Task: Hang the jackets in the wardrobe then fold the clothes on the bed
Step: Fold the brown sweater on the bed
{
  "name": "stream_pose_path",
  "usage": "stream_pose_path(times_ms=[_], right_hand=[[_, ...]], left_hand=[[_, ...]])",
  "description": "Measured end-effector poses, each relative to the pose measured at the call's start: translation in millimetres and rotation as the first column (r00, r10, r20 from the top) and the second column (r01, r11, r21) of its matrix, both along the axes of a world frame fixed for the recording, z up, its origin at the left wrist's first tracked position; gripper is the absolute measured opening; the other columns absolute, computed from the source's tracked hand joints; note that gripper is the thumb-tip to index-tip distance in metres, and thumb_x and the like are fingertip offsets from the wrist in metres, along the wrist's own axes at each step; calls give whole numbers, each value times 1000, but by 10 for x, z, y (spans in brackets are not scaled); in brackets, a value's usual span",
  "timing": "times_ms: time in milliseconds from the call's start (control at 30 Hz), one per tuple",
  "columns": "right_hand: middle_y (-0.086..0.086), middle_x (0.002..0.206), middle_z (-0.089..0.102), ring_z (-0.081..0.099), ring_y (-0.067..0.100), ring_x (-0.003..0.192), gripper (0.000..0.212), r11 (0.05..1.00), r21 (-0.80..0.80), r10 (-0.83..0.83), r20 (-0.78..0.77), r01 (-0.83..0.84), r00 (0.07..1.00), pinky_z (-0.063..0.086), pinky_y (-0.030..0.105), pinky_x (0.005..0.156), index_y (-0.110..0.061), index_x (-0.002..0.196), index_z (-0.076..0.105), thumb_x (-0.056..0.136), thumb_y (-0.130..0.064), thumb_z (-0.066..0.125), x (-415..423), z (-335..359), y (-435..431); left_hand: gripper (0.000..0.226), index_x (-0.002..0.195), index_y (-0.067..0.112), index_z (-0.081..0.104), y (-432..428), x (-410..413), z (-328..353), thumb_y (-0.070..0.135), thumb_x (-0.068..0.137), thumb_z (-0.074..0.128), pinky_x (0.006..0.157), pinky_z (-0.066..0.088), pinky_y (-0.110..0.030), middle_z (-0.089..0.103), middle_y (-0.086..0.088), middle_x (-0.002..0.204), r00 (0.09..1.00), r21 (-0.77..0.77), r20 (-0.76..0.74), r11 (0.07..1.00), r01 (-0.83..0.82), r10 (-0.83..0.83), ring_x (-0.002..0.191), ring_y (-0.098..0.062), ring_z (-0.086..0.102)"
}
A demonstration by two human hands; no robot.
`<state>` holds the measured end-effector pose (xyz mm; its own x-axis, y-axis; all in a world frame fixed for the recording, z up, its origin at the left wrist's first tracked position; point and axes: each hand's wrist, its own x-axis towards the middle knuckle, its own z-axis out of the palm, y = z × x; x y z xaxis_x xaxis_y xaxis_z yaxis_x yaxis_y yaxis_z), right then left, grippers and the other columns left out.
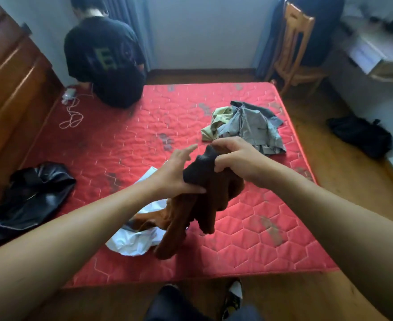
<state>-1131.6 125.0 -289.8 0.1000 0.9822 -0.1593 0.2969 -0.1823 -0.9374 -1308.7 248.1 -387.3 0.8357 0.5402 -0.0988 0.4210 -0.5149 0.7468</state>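
Folding step: right hand (234, 158) pinches brown garment (204, 205), straight-fingered left hand (177, 174) props it; next probably spread flat on bed (248, 239).

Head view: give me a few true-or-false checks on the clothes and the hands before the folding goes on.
1. The right hand has the brown garment in its grip at the upper end. True.
2. The grey and beige clothes are stacked neatly folded. False: they lie in a crumpled heap on the red mattress.
3. A white garment lies under the brown garment. True.
4. The black bag sits on the red mattress. False: it is on the floor to the right of it.
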Motion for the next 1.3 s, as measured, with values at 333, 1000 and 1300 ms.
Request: stream_pose_path(times_ms=[333,1000,1300], right_hand=[[-19,63,61,56,-2,66,42,988,65,-153,215,142,965,43,17,63,-35,62,72,73,5,64,410,689,-778],[3,81,61,65,33,80,21,947,249,-320,712,200,626,45,36,68,-27,91,46,95,-26,67,1934,79,-2589],[0,74,56,64,37,76,27,956,211,-292,710,202,641,41,34,66,-25,88,44,94,-35,68,2148,-301,-2480]], left_hand=[[33,105,4,63,-554,364,227,-2,75,76,70,47,-26,63,4,87,941,-108,-113,945,308,-319,74,-4,55],[24,90,21,43,-1474,324,741,23,98,66,63,47,-40,59,-7,76,959,182,87,942,-282,271,65,-19,54],[24,121,30,39,-1539,469,692,24,104,55,60,47,-21,67,-1,81,948,86,170,954,-287,270,63,-9,63]])
